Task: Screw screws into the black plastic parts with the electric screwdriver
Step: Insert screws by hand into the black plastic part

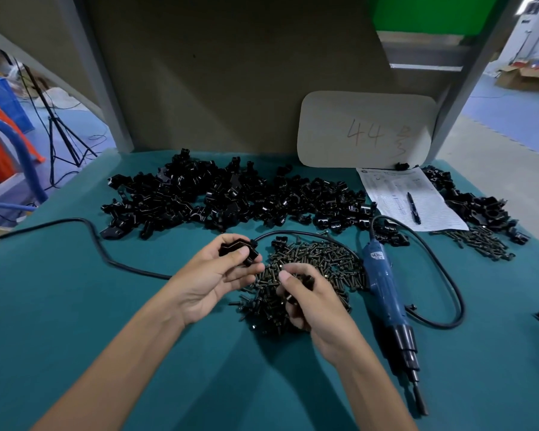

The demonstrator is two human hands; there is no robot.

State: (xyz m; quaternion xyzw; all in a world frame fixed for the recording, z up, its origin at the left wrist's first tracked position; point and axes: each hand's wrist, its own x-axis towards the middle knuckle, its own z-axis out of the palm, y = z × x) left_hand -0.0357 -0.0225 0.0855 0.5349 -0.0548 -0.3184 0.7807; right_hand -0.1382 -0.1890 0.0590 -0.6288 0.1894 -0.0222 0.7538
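My left hand (213, 279) grips a black plastic part (237, 248) between thumb and fingers, lifted above the green table. My right hand (308, 298) hovers over a heap of dark screws (319, 259), its fingers curled round a few screws (305, 279). The blue electric screwdriver (383, 293) lies on the table to the right of my right hand, its bit pointing toward me, and neither hand touches it. A large pile of black plastic parts (231, 194) spreads across the back of the table.
The screwdriver's black cable (445, 275) loops right of the tool and also runs off to the left. A printed sheet with a pen (414, 208) lies at the back right beside more parts and screws (479, 219). A cardboard sign (366, 129) leans on the back wall.
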